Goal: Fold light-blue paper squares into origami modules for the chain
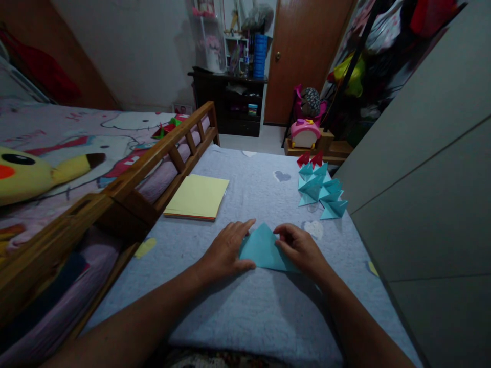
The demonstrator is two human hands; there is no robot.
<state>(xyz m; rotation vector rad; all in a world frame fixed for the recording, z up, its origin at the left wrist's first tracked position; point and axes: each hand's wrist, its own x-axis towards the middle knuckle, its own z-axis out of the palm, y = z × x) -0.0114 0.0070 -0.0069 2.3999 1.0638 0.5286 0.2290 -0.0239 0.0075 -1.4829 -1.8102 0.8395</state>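
Note:
A light blue sheet of origami paper [264, 249], folded into a triangle with its point facing away from me, lies on the bed cover. My left hand [229, 249] rests at its left corner, thumb along the near edge and fingers stretched apart. At the right slanting edge, my right hand [301, 248] has its fingers curled, with thumb and forefinger closed on the paper. The right corner passes under that hand and is partly hidden.
A stack of yellow-topped paper [197, 197] lies at the left. Folded blue paper pieces [320, 189] and red ones [310, 160] stand at the right edge. A wooden bed rail [161, 163] runs along the left; a pale cabinet [429, 179] stands at the right.

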